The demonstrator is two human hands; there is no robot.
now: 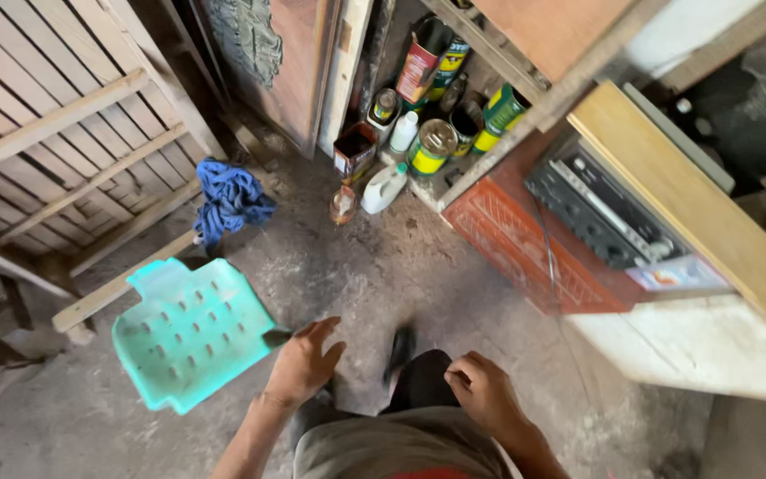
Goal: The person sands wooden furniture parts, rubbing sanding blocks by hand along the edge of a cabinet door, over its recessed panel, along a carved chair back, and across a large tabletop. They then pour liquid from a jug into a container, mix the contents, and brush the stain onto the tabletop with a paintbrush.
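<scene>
I see my left hand spread loose with fingers apart, gripping nothing, its fingertips just beside the right edge of a turquoise perforated plastic chair seat lying on the concrete floor at nine o'clock from it; my right hand is half curled and holds nothing, over my knee. Farther out, a crumpled blue cloth lies at eleven o'clock beside slatted wooden panels, and a white plastic jug stands at twelve o'clock below a shelf of paint tins.

Bare forearms without sleeves, a grey shirt hem with a red patch, dark trousers, a dark shoe.
</scene>
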